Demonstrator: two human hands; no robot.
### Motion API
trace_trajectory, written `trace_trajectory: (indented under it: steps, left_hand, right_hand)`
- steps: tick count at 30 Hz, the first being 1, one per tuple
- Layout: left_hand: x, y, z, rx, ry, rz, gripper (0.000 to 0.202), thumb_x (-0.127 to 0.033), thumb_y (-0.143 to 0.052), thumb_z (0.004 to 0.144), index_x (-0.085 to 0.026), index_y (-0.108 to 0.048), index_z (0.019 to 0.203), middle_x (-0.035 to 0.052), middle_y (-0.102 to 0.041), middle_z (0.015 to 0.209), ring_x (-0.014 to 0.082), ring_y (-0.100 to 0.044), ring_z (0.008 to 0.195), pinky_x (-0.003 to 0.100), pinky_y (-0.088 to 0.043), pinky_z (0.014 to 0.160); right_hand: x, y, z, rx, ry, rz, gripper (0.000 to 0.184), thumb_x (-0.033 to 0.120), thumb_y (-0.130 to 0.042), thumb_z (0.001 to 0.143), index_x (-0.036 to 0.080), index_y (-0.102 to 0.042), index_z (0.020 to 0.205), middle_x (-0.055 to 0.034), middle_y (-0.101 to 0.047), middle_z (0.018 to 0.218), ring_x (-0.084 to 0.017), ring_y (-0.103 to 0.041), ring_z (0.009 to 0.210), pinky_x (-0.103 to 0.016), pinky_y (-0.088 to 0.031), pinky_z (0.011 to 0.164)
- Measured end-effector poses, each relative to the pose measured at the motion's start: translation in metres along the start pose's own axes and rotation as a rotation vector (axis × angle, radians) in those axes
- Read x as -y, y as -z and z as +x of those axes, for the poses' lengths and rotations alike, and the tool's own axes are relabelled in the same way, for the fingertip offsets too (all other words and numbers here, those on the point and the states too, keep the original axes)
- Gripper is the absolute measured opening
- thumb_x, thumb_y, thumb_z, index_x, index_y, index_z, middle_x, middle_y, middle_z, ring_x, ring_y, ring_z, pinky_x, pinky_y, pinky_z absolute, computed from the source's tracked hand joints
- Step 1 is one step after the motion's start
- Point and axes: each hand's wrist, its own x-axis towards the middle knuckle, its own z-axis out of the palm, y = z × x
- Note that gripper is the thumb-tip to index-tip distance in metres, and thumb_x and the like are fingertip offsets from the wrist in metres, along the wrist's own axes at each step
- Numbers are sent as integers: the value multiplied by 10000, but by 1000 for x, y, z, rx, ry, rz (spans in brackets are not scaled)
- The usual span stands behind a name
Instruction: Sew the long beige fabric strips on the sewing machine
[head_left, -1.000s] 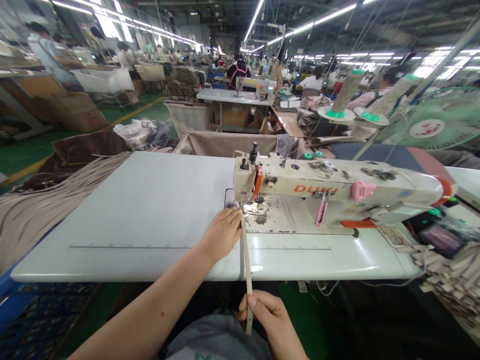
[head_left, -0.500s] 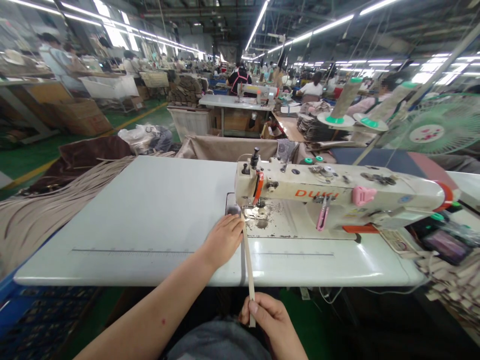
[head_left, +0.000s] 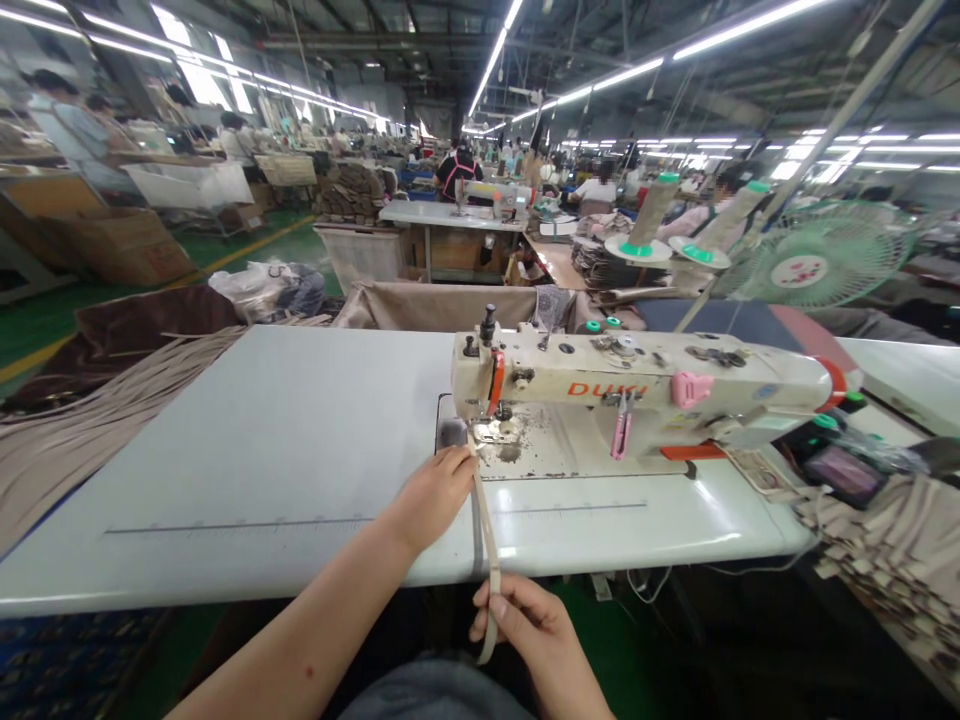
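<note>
A narrow beige fabric strip [head_left: 487, 530] runs from the presser foot of a white sewing machine [head_left: 555, 375] down over the table's front edge. My left hand [head_left: 439, 490] lies on the table just in front of the needle area, its fingers closed on the strip's far part. Below the edge, my right hand [head_left: 529, 625] pinches the strip between thumb and fingers, and a short tail curls beneath them. The strip's far end, under the foot, is hidden.
A pale table [head_left: 300, 430] with a printed ruler line surrounds the machine. Many long strips [head_left: 112, 400] hang at the left; bundled strips [head_left: 900, 560] lie at the right. Thread cones [head_left: 645, 215] and a green fan [head_left: 825, 260] stand behind. Co-workers sit farther back.
The camera view has shifted slightly, with the scene moving left. The strip now bends between my hands, and its lower tail curls more. Both hands keep their hold.
</note>
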Motion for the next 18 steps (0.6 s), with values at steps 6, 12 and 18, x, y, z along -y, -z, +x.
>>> trace_trajectory:
  steps: [6,12,18]
  left_hand:
    - [0,1,1,12,25,-9,200,-149,-500,980,-182,-592,1154,115,-638,1206,251,-633,1161,430,-536,1061]
    - [1,1,0,21,55,-32,264,-143,-504,963,-212,-558,1212,101,-620,1247,245,-627,1195,431,-516,1087]
    - [0,3,1,38,58,-41,237,-126,-518,948,-210,-563,1165,101,-622,1227,244,-633,1160,420,-526,1067]
  right_hand:
    - [-1,-1,-6,6,-29,-17,420,583,-755,837,164,-781,814,-61,-738,681,-180,-640,634,-292,-502,651]
    - [-4,0,-8,19,-39,-36,414,575,-736,855,167,-791,822,-62,-745,698,-188,-655,653,-300,-513,661]
    - [-2,0,-8,18,-31,-26,397,561,-739,855,171,-797,808,-54,-738,690,-184,-649,651,-300,-511,663]
